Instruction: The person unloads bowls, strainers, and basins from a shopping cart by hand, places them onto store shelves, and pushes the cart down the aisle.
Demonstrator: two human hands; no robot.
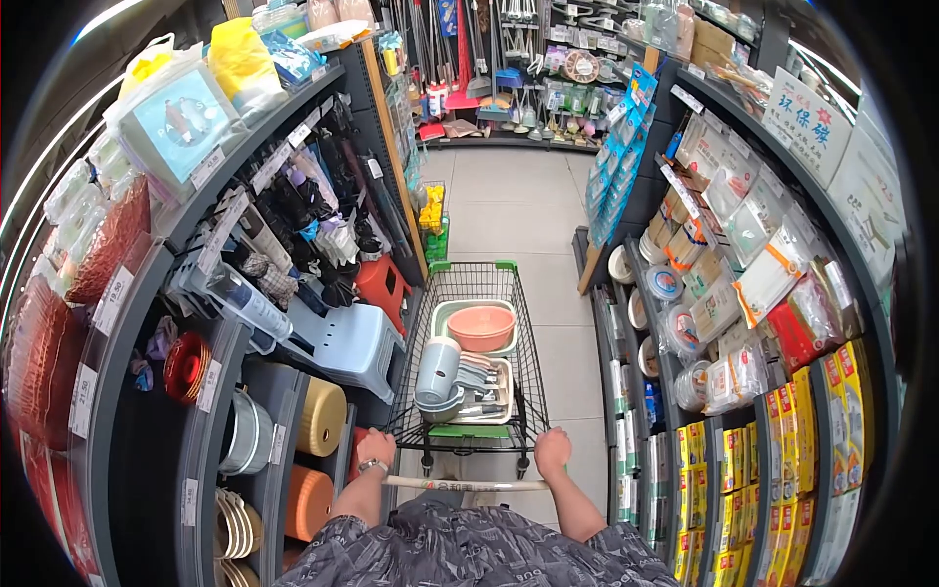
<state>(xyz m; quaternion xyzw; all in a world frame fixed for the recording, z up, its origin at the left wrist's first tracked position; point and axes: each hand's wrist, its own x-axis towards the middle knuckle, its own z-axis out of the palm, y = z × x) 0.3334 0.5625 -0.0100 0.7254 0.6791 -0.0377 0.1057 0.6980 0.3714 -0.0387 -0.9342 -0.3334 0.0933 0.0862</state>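
My left hand (376, 448), with a watch (373, 465) on its wrist, is closed at the left end of the shopping cart handle (460, 484). At the opposite end my right hand (553, 450) is closed on the same bar. Ahead of both hands stands the black wire shopping cart (527, 367) with green trim. Inside it, a pink basin (482, 328) rests in a pale tub (445, 318). Nearer to me are a grey-blue lidded container (437, 370) and a cream organizer tray (506, 391) holding grey and white items I cannot identify.
Shelves line both sides of the narrow aisle. On the left, a light blue stool (347, 342) and a red stool (383, 291) stand close to the cart. Yellow boxes (782, 440) fill the lower right shelf. Tiled floor (504, 210) leads to a rack of brooms (474, 83).
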